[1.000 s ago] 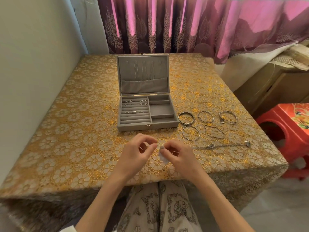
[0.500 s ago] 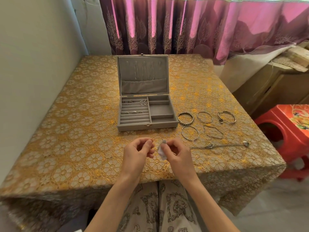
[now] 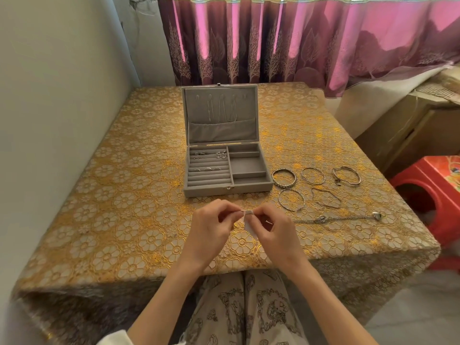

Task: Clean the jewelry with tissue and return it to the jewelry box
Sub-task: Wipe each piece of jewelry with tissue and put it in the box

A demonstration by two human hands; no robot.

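Both hands working just in front of the open jewelry box (image 3: 225, 170), over the gold floral tablecloth (image 3: 119, 220): left hand (image 3: 211, 230) pinching a small silver piece (image 3: 243, 212) at thumb and forefinger, right hand (image 3: 276, 232) pinching the white tissue (image 3: 249, 226) against that same piece — too small to tell whether a ring or an earring. Main risk, judged from the grip: a slip. Tiny, smooth metal held only at the fingertips, rubbed through thin paper; too hard a stroke and out it pops, down onto the patterned cloth, or off the near table edge into the lap or onto the floor, hard to spot in either place. Tissue likely to tear or shed lint if snagged on a setting. Right of the box, five bangles and bracelets, among them a beaded bangle (image 3: 283, 178), and nearer the hands a long chain (image 3: 336, 217) — close by the right wrist, easily dragged or swept by a careless forearm. For the return, narrow ring rolls in the box's left half already holding pieces — a clumsy push could dislodge them. Upright lid with hanging necklaces prone to tip shut if bumped.
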